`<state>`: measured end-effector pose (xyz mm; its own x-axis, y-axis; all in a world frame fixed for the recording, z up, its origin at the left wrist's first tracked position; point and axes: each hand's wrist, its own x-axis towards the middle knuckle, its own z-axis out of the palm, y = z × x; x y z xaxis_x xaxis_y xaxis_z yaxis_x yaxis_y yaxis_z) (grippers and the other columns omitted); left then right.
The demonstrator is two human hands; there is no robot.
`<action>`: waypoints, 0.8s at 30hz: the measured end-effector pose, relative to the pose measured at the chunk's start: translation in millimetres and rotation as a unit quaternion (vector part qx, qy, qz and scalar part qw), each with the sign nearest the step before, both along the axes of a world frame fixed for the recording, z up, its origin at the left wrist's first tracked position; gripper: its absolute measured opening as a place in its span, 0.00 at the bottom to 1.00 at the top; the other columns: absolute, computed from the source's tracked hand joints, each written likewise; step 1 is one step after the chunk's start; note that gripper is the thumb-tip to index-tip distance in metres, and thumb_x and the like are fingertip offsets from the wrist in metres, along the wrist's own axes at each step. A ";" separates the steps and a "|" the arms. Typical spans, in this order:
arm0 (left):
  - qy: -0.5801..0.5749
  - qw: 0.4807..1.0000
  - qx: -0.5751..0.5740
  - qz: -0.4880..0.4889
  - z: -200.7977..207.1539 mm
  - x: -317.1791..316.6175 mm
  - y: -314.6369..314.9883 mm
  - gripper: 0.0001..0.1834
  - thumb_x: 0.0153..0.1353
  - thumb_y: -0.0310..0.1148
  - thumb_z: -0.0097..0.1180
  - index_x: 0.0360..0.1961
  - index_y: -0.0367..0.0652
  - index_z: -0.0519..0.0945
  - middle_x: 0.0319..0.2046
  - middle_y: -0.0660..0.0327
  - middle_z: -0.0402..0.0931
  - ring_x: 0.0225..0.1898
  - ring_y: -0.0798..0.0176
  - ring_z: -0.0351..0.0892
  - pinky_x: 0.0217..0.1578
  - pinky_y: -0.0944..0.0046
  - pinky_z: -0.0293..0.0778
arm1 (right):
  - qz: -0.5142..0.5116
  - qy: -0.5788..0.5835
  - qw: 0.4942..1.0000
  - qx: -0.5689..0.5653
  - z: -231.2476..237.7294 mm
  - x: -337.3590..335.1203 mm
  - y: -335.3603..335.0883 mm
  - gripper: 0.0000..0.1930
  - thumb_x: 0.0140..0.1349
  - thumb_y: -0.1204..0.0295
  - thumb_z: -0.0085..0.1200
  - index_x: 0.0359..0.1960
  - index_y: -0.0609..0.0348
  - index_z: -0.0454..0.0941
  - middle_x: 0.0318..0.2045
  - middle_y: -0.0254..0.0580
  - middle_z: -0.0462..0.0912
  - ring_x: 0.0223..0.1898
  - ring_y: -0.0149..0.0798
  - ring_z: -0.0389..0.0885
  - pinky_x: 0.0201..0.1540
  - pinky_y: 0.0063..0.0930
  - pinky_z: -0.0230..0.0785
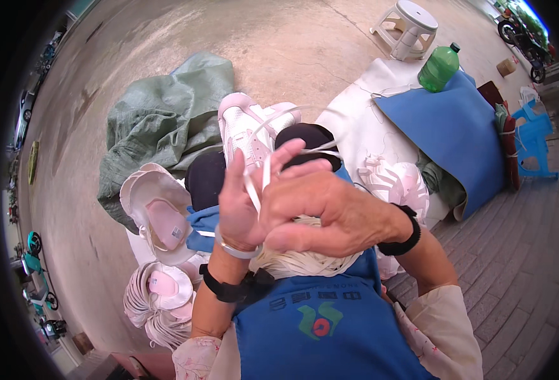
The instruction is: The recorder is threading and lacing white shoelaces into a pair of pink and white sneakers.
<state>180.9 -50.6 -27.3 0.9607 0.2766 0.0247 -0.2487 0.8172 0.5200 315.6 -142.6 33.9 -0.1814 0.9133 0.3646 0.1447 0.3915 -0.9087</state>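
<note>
In front of my lap my hands overlap, the right nearer to me and partly covering the left. My left hand (238, 209) has its fingers stretched upward and to the right, with a white shoelace (252, 193) caught between them. My right hand (330, 212) is curled at the left palm, and the lace runs into its fingers; the exact grip is hidden. Beyond the hands, by my dark-clad knees, lies a white and pale pink sneaker (244, 130), with loops of lace above it. A bundle of cream laces (308, 261) rests on my blue apron (320, 304).
Shoe uppers (159, 282) are stacked at my left, below an open shoe upper (165, 218). More pale uppers (400, 183) lie at right. Around me are a green sack (159, 107), a blue sheet (450, 126), a green bottle (439, 68), a white stool (409, 28) and a blue stool (534, 139).
</note>
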 end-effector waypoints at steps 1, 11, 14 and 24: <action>-0.051 0.992 -0.118 -0.018 4.1 -0.5 22.4 0.36 0.72 0.56 0.30 0.66 0.34 0.60 0.58 0.48 0.71 0.64 0.52 0.67 0.63 0.48 0.61 | 0.023 0.078 0.996 -0.039 -5.2 -15.5 0.7 0.13 0.63 0.68 0.55 0.24 0.63 0.71 0.19 0.41 0.70 0.23 0.35 0.67 0.29 0.32 0.61; 0.046 0.945 -0.106 0.307 -46.9 -114.2 128.4 0.16 0.75 0.34 0.38 0.49 0.33 0.73 0.20 0.69 0.59 0.19 0.74 0.57 0.23 0.71 0.60 | -0.129 0.107 0.906 -0.388 -53.4 69.3 -44.4 0.18 0.68 0.65 0.50 0.20 0.61 0.73 0.16 0.30 0.72 0.16 0.22 0.72 0.19 0.17 0.66; 0.085 0.936 -0.084 0.330 -57.0 -117.5 129.2 0.15 0.75 0.34 0.39 0.48 0.35 0.73 0.20 0.69 0.58 0.19 0.74 0.56 0.23 0.71 0.59 | -0.207 0.091 0.866 -0.447 -68.6 88.5 -43.8 0.19 0.67 0.63 0.52 0.19 0.61 0.72 0.16 0.31 0.72 0.17 0.21 0.73 0.19 0.16 0.66; 0.368 0.864 0.188 0.287 -47.0 -59.1 79.4 0.13 0.70 0.39 0.50 0.46 0.40 0.74 0.20 0.71 0.62 0.16 0.80 0.56 0.15 0.77 0.56 | -0.287 -0.325 0.865 -0.252 -75.4 16.9 48.7 0.22 0.60 0.56 0.59 0.37 0.67 0.72 0.23 0.63 0.80 0.28 0.61 0.82 0.31 0.46 0.74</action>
